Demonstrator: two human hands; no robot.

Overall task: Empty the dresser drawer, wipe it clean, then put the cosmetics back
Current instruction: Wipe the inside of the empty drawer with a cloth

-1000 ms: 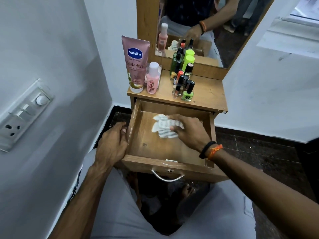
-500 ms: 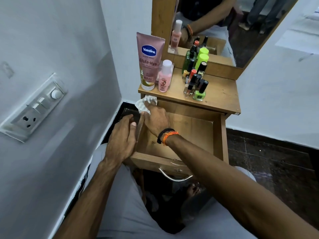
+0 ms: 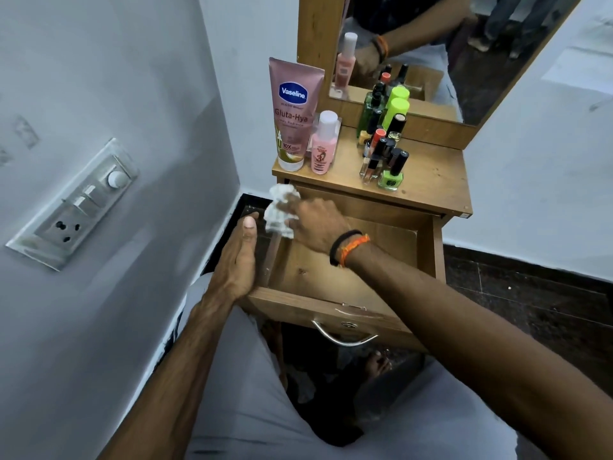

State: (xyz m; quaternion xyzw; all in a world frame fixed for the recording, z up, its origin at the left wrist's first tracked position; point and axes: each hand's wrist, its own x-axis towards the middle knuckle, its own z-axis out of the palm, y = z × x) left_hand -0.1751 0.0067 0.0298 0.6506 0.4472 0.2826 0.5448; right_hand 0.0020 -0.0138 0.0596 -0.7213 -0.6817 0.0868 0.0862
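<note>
The right hand point(image 3: 313, 224), which a second ago pressed the crumpled white cloth point(image 3: 280, 210) on the middle of the drawer point(image 3: 331, 280) floor, now holds it at the drawer's back left corner, up against the top of the left wall, with the forearm crossing over the drawer. The left hand point(image 3: 237, 257) lies flatter along the outside of that wall, thumb stretched forward toward the cloth.

switch panel point(image 3: 74, 207) on left wall | mirror point(image 3: 431, 54) above dresser; dark floor point(image 3: 530, 310)
</note>
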